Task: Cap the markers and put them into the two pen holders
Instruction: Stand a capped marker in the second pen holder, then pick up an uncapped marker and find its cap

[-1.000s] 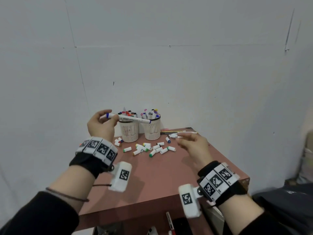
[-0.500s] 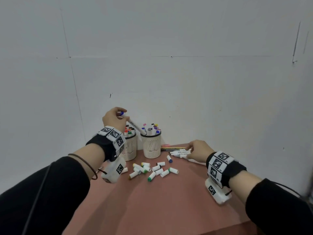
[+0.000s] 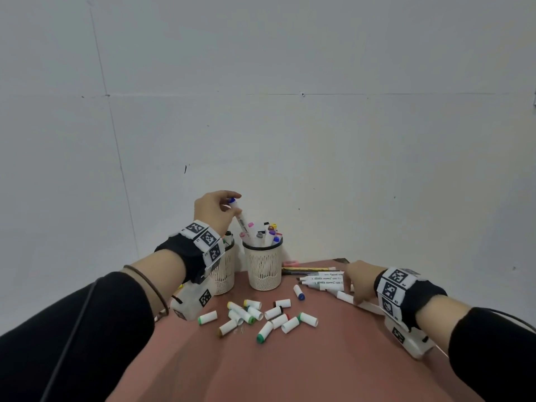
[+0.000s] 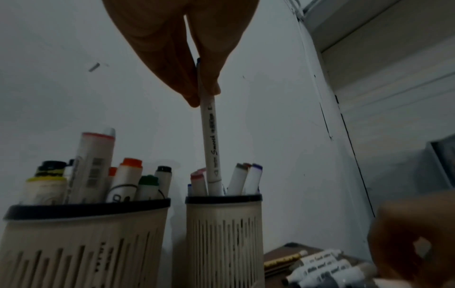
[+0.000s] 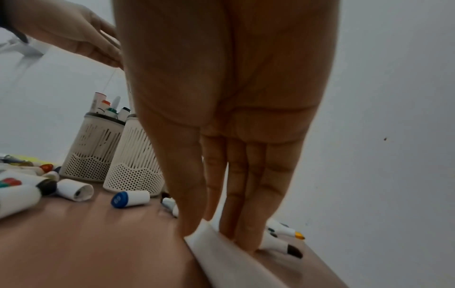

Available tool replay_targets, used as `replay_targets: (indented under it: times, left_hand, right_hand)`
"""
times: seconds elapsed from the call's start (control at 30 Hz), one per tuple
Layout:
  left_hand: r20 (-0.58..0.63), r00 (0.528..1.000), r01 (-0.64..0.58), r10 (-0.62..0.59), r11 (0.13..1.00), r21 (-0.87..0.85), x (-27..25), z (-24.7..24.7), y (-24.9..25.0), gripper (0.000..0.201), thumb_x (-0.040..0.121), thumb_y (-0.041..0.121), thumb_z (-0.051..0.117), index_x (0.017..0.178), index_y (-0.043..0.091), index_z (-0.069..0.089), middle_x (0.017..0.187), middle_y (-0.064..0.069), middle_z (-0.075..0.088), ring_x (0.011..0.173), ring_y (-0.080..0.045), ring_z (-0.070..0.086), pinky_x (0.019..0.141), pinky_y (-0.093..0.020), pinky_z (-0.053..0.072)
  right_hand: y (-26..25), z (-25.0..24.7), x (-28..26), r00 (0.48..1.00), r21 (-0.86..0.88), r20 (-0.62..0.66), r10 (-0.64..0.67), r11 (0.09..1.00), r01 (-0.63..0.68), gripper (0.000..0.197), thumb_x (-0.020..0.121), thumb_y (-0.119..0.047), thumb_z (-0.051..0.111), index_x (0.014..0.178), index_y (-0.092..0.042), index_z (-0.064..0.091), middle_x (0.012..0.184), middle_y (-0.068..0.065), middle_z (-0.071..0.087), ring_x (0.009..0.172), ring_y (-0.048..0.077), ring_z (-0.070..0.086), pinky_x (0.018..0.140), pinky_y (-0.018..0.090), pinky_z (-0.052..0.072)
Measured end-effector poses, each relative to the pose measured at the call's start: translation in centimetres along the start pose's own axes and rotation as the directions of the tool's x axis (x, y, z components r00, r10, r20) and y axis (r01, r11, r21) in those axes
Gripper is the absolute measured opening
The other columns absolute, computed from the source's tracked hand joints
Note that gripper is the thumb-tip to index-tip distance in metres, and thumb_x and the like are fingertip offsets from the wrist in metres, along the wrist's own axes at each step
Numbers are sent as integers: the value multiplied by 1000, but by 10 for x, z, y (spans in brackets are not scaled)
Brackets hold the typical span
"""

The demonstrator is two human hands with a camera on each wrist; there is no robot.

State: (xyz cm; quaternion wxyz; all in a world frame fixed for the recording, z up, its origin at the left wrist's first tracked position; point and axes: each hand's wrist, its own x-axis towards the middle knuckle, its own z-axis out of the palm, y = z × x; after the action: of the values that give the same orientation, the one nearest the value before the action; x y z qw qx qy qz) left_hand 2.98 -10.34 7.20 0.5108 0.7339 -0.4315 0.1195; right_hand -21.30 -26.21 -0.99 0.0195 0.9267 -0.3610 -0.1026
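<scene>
Left hand (image 4: 182, 48) pinches marker (image 4: 210, 140), tip in holder (image 4: 224, 233) | right hand (image 5: 229, 117) grasps white marker (image 5: 221, 251)

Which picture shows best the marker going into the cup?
The left wrist view: the left hand pinches the marker, its lower end inside the right pen holder. The head view shows it small; the right wrist view hides it behind the right hand.

Left hand (image 3: 216, 211) pinches a marker (image 3: 242, 221) (blue-capped) into the right holder (image 3: 263, 266); right hand (image 3: 361, 281) seemingly touches another marker (image 3: 345, 297)
</scene>
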Motion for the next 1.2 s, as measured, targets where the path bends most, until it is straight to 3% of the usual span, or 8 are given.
replay_targets:
  times: [0.17, 0.27, 0.47, 0.63, 0.8, 0.93, 1.07, 1.2]
  left_hand:
    - [82, 996, -19, 16, 999, 30, 0, 26, -9, 29, 84, 7, 67, 112, 18, 69, 89, -4, 67, 59, -3, 53, 61, -5, 39]
    - [147, 989, -17, 8, 998, 58, -3, 40, -14, 29, 88, 7, 63, 115, 16, 68, 96, -6, 70, 67, -13, 62, 61, -3, 39]
    - [303, 953, -68, -10, 967, 246, -16, 62, -30, 35, 95, 4, 46, 127, 11, 59, 129, -13, 59, 121, -24, 55, 104, -29, 40]
    - [332, 943, -113, 18, 956, 270, -19, 59, -29, 41, 94, 3, 44, 132, 13, 54, 131, -11, 57, 121, -24, 54, 101, -29, 39]
    - [298, 952, -136, 68, 968, 213, -30, 40, -25, 39, 88, 3, 50, 125, 12, 59, 115, -7, 64, 95, -17, 61, 83, -22, 45]
    - [318, 944, -158, 86, 965, 208, -47, 24, -33, 33, 83, 1, 53, 111, 11, 66, 99, -1, 65, 80, -11, 57, 78, -22, 47]
    - [584, 811, -214, -44, 906, 366, -67, 10, -44, 26, 82, 10, 63, 108, 14, 68, 104, -2, 68, 84, -10, 58, 76, -21, 48]
    - [729, 663, -297, -168, 836, 462, -88, 3, -47, 26, 85, 15, 64, 111, 13, 68, 109, -3, 68, 97, -15, 61, 81, -21, 47]
  right_hand:
    - [2, 5, 4, 997, -56, 45, -63, 996, 66, 37, 83, -17, 68, 119, -11, 62, 123, 6, 59, 103, 18, 55, 73, 19, 37]
    - [1, 4, 2, 993, -34, 46, -107, 993, 109, 37, 82, -18, 69, 118, -13, 62, 120, 5, 61, 102, 18, 55, 74, 18, 37]
    - [-4, -16, -11, 975, 321, -134, -175, 924, 210, 34, 82, -19, 70, 115, -17, 64, 85, -2, 64, 74, 9, 55, 68, 18, 42]
    - [-18, -29, -33, 960, 738, -225, -167, 614, 280, 26, 83, -7, 70, 106, -16, 62, 84, 9, 68, 69, 15, 62, 69, 16, 51]
    - [-31, -34, -60, 954, 873, -256, -155, 386, 298, 22, 83, 3, 66, 97, -13, 65, 82, 13, 68, 64, 11, 64, 63, 21, 53]
    - [-37, -25, -77, 969, 967, -231, -84, 91, 239, 24, 83, 6, 64, 106, -2, 62, 88, 17, 69, 71, 19, 66, 63, 23, 54]
    - [-44, -10, -90, 988, 965, -150, -39, -222, 138, 19, 86, 3, 60, 103, -4, 63, 85, 14, 71, 69, 18, 68, 74, 29, 52]
    - [-57, 6, -103, 997, 869, -51, -62, -494, 13, 20, 89, 1, 54, 109, 2, 60, 83, 14, 72, 67, 17, 68, 58, 27, 56]
